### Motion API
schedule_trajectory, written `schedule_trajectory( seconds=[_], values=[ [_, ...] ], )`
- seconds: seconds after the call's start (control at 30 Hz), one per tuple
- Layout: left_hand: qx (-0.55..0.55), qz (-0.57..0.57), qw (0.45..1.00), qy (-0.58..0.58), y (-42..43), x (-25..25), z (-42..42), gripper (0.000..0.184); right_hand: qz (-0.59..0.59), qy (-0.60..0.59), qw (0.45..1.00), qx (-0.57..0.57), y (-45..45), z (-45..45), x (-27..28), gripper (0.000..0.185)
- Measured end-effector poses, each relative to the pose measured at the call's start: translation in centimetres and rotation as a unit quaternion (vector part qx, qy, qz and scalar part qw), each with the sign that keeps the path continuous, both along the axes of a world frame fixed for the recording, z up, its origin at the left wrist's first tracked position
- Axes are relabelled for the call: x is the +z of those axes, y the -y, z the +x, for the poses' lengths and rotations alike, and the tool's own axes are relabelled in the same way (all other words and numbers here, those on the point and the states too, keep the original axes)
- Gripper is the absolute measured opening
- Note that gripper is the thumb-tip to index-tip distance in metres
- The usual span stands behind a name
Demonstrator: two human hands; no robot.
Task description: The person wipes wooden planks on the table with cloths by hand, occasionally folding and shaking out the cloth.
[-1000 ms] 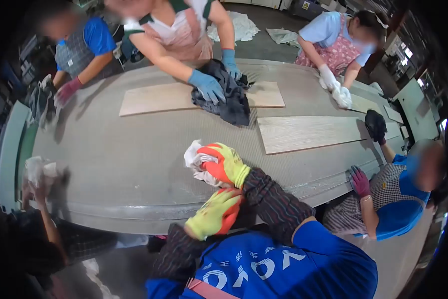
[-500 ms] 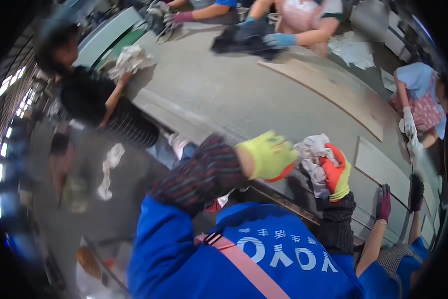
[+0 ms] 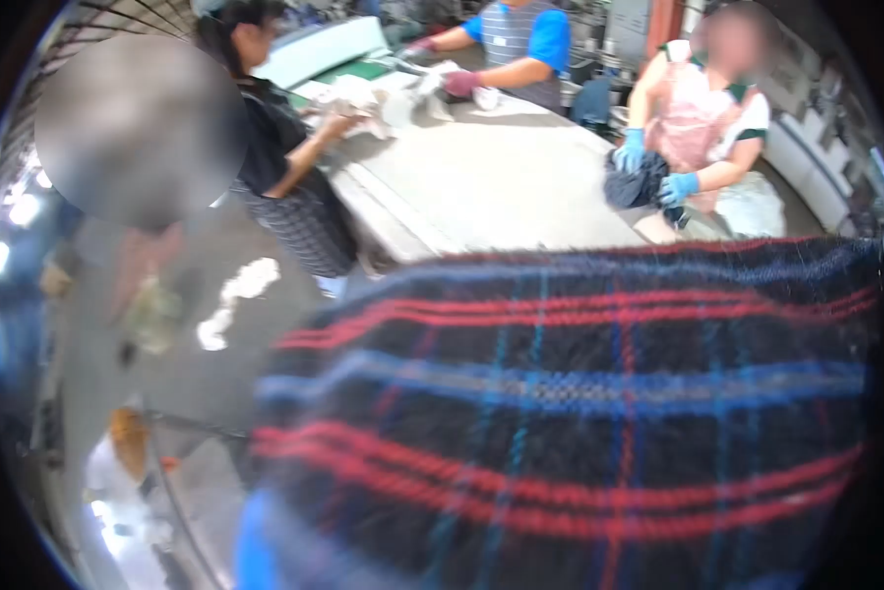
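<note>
A dark plaid sleeve (image 3: 570, 393) with red and blue lines fills the lower and middle part of the head view, very close to the camera. It resembles the cuff seen on my left arm earlier. Neither of my hands shows. The near part of the table, with whatever lies there, is hidden behind the cloth. A bit of blue garment (image 3: 253, 541) peeks out at the lower left.
Beyond the sleeve stretches a large pale table (image 3: 491, 177). A person at its left edge handles whitish cloth (image 3: 358, 103). Across it, gloved hands hold light fabric (image 3: 427, 93). Blue-gloved hands grip dark cloth (image 3: 634, 182). White cloth (image 3: 235, 300) lies on the floor.
My gloved hands and the crumpled whitish cloth in the right one have gone out of sight. A plaid sleeve has come up before the camera. The view has shifted.
</note>
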State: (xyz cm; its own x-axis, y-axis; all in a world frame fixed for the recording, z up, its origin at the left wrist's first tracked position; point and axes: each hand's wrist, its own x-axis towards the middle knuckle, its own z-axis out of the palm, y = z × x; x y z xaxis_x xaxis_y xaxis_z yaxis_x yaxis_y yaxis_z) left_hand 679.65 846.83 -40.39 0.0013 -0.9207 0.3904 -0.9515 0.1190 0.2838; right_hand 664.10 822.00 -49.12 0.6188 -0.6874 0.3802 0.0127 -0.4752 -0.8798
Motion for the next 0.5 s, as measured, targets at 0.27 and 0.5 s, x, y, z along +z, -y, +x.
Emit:
schedule_trajectory(
  seconds=[0.27,0.5],
  values=[
    [0.47,0.012,0.882,0.013,-17.5,-9.3,23.0,0.029,0.036,-0.028,0.999,0.003,-0.3,12.3,-6.7,0.033],
    [0.492,0.026,0.87,0.016,-19.7,-15.4,37.9,0.029,0.033,-0.065,0.995,-0.065,-5.3,19.8,-10.2,0.033]
  ],
)
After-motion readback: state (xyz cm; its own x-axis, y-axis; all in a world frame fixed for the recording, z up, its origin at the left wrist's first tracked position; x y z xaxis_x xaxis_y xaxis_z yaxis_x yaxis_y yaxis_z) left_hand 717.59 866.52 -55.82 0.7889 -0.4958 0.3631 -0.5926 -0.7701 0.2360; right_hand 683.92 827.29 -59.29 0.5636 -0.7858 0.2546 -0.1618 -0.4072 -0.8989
